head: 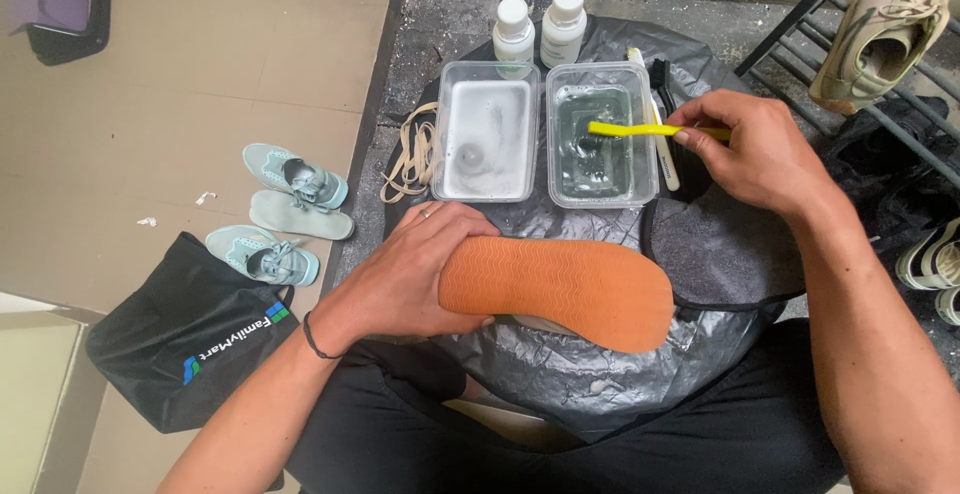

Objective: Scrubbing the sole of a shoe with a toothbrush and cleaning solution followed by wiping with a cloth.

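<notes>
My left hand [415, 269] grips the heel end of a shoe turned sole up, its orange ridged sole [565, 289] lying across my lap over a shiny black plastic sheet [590, 369]. My right hand [755, 149] holds a yellow toothbrush [640, 130], whose head reaches into the right clear tub [602, 149] of clear water. Beside it, the left clear tub [487, 144] holds cloudy soapy water.
Two white bottles [540, 26] stand behind the tubs. Beige laces [415, 154] lie left of them, other brushes [662, 104] right. A pair of mint sneakers [285, 214] and a black bag [195, 344] sit on the floor at left. A metal rack [850, 44] with shoes is at right.
</notes>
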